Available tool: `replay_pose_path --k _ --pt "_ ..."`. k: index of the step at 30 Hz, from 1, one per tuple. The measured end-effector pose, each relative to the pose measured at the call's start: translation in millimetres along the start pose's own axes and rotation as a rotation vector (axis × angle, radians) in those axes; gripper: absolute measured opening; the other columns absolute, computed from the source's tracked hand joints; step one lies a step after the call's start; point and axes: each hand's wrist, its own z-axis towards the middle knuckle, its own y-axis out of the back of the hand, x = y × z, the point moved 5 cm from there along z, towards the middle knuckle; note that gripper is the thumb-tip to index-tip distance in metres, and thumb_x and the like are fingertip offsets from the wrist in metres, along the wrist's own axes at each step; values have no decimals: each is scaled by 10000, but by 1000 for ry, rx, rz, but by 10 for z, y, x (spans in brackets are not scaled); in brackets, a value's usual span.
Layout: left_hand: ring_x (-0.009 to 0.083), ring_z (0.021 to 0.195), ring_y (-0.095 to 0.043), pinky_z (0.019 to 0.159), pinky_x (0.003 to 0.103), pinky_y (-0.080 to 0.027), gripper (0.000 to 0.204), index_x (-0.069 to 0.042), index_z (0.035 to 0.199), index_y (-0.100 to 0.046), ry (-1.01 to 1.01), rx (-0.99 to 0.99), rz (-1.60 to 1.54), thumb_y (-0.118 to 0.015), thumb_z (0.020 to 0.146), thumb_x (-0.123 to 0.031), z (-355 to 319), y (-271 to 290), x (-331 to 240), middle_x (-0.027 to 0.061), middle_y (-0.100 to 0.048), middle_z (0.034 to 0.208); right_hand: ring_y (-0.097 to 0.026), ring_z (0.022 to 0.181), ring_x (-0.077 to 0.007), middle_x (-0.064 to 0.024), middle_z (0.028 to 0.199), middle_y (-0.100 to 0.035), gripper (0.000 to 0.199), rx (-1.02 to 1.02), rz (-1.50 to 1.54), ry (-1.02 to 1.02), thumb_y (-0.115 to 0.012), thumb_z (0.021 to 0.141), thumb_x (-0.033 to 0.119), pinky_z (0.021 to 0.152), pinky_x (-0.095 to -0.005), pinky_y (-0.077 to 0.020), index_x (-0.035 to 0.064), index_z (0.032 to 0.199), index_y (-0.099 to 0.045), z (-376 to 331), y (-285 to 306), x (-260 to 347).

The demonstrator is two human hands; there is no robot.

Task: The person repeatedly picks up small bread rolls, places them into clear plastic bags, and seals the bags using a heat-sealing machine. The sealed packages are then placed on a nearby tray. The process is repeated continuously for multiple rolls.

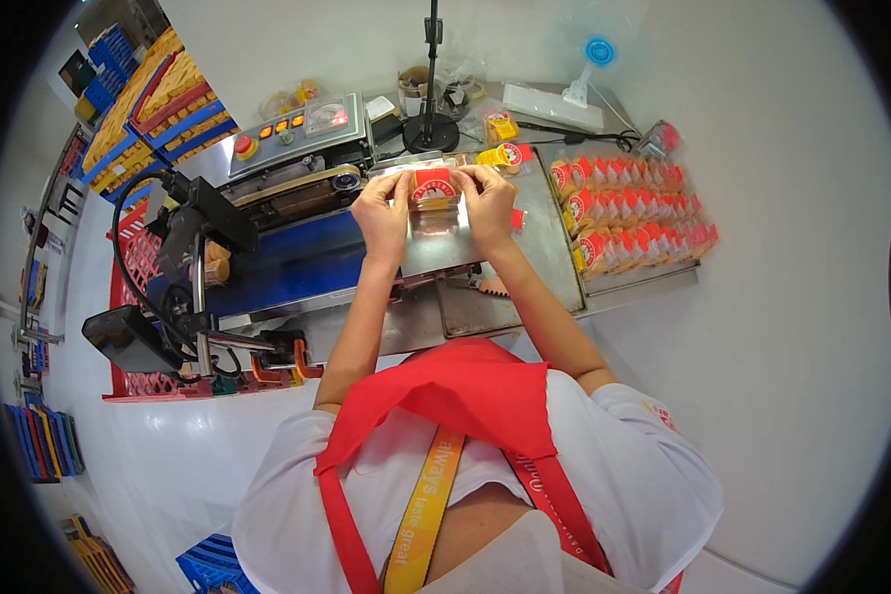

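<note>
Shows pale lettering on yellow strap (428, 500) and red strap (556, 500), printed red labels (433, 184) on handheld clear packet (434, 222) and wrapped snacks (636, 210).

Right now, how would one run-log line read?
left hand: holds red-labelled clear plastic pack | right hand: holds its right side

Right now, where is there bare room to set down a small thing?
Bare: the blue belt between the left-side packet and the left hand; the metal tray between the right forearm and the packet rows. Crowded: around the black stand at the back, and under those rows.
</note>
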Motion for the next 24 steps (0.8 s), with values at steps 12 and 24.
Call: replay_pose_path --k 12,24 --pt "248 1217 -488 1024 394 -373 126 -42 929 -723 -93 444 -478 -663 818 -32 403 -128 317 106 -623 1153 -597 911 -158 -105 990 -650 98 361 600 23 -685 817 65 851 -293 -464 -4 884 -704 390 -9 -303" --pt "107 864 -579 766 231 -476 110 -5 906 -719 15 520 -508 -673 807 4 481 -27 319 68 -629 933 -590 840 -114 -70 872 -666 78 339 497 93 -709 793 60 762 -253 -466 -12 816 -690 376 12 -263"
